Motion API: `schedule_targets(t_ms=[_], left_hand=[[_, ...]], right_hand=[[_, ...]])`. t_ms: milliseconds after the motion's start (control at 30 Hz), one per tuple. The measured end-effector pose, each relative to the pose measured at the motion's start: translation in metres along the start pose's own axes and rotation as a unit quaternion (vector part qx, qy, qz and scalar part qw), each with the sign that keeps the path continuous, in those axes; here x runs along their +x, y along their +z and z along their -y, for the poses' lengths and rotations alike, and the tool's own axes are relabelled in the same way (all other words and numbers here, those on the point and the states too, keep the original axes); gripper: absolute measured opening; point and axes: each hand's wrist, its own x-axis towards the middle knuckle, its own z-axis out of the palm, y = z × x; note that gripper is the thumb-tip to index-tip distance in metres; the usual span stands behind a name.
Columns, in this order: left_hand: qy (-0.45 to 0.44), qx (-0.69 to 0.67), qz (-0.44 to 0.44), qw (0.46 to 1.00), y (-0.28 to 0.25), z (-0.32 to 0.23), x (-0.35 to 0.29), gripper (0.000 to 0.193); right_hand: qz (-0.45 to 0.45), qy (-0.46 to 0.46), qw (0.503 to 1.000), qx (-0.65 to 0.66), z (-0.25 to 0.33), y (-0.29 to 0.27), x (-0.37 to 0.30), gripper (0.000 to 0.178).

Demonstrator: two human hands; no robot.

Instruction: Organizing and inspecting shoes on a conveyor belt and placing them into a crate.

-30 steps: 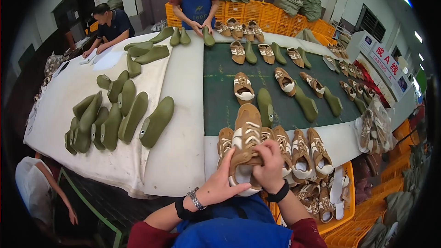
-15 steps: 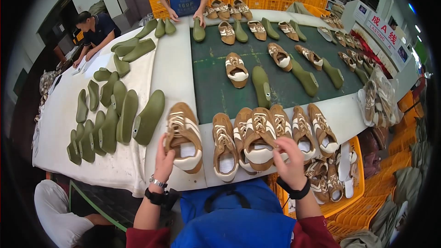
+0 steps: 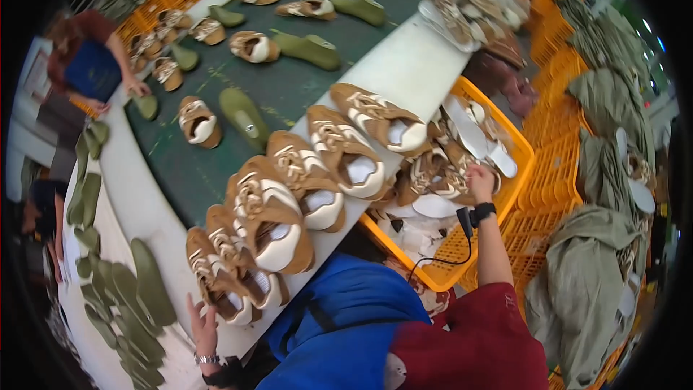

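My right hand point(image 3: 482, 183) is down in a yellow plastic crate point(image 3: 521, 146) of shoes. Its fingers are curled against a brown-and-white sneaker point(image 3: 449, 177), but what they grip is hidden. At the lower left, my left hand point(image 3: 203, 326) holds nothing, its fingers apart beside the nearest shoe of a row. That row of brown lace-up sneakers with white heels, among them a sneaker point(image 3: 271, 220) set higher than its neighbours, stands along the white table edge point(image 3: 404, 54). White insoles point(image 3: 465, 128) lie in the crate among the shoes.
Green shoe lasts point(image 3: 151, 282) lie on the cloth at left; another last point(image 3: 244, 117) and several sneakers stand on the green mat point(image 3: 209, 198). A bagged bundle of shoes point(image 3: 469, 3) sits on the far table corner. Stacked crates point(image 3: 552, 130) flank the right. A co-worker point(image 3: 90, 65) handles a last.
My view has swung right. My right hand has left the shoe row and reached into the crate. My left hand has let go of its sneaker, which now stands in the row.
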Motion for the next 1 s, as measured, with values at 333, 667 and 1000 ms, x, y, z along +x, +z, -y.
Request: schedule_targets(t_ms=[333,667,1000], left_hand=[[0.018,-0.013,-0.091,0.996,-0.027,-0.047,-0.024,0.053],[0.089,0.034,-0.088,0.992,0.005,-0.142,-0.057,0.038],[0.377,0.005,0.222,0.899,0.095,-0.208,-0.091,0.045]], right_hand=[[0.080,0.093,0.914,-0.388,-0.106,0.109,0.018,0.049],[0.337,0.041,0.906,-0.252,-0.098,0.052,-0.024,0.024],[0.240,0.210,0.713,0.625,0.066,-0.026,-0.117,0.045]])
